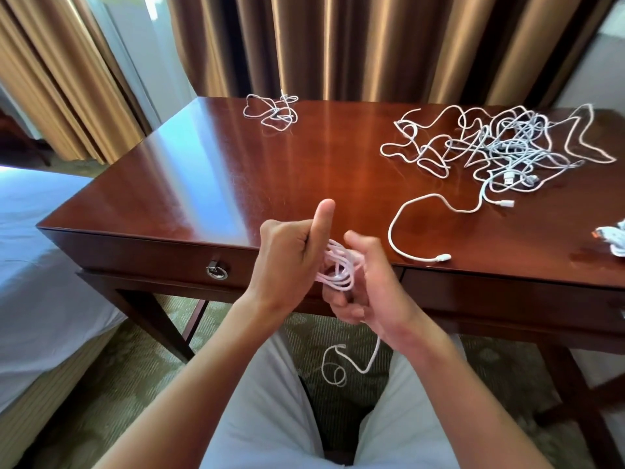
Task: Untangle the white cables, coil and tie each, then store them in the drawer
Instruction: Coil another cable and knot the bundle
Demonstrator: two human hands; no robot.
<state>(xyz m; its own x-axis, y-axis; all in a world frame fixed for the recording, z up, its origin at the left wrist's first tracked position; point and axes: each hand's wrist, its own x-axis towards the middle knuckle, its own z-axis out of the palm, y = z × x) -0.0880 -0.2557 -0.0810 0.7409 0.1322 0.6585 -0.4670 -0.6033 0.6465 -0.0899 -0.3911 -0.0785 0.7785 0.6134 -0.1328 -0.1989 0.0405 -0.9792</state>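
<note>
two bare forearms reach forward over white trousers. the left hand (291,255), thumb raised, and the right hand (368,286) each have a grip clenched around one white cable (338,270) wound in thin round loops between them, just off the bench's near edge; its loose tail dangles toward the patterned carpet. on the glossy dark wood bench (236,170) lie two more heaps: a small tangle (272,111) near the far edge, a large tangle (500,147) toward the right edge. one ring-pull drawer (189,262) sits below, closed.
</note>
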